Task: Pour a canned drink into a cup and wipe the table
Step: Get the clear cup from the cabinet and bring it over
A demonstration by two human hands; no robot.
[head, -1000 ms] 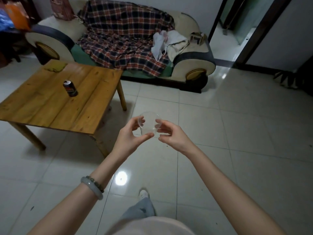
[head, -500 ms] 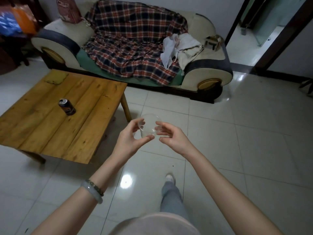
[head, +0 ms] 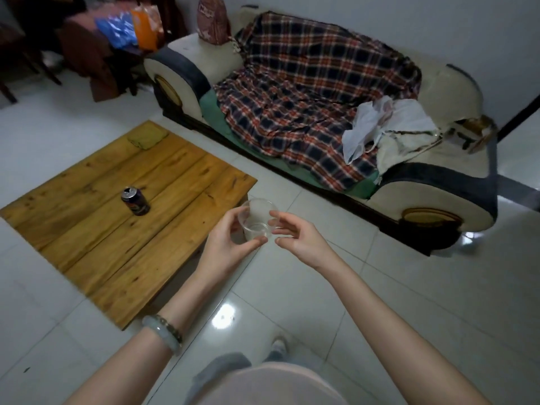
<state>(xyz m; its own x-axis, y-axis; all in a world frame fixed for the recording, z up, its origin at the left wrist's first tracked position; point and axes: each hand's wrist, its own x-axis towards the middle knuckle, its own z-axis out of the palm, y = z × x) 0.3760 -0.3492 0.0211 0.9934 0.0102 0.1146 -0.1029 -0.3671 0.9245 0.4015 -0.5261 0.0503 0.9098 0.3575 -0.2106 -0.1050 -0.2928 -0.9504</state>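
A clear plastic cup (head: 257, 219) is held in the air above the tiled floor, just off the near right corner of the low wooden table (head: 122, 238). My left hand (head: 226, 245) grips the cup from the left, thumb underneath. My right hand (head: 295, 233) pinches its right side with the fingertips. A dark drink can (head: 135, 200) stands upright near the middle of the table. A yellowish cloth (head: 146, 137) lies at the table's far corner.
A sofa (head: 432, 197) draped with a plaid blanket (head: 309, 97) stands behind, with white bags (head: 377, 127) on its right end. Dark furniture with blue and orange bags (head: 128, 27) is at the far left. Glossy floor tiles (head: 336, 302) surround the table.
The view has swung and moved closer to the table; the can and table now sit nearer the hands. Both hands still hold the cup the same way.
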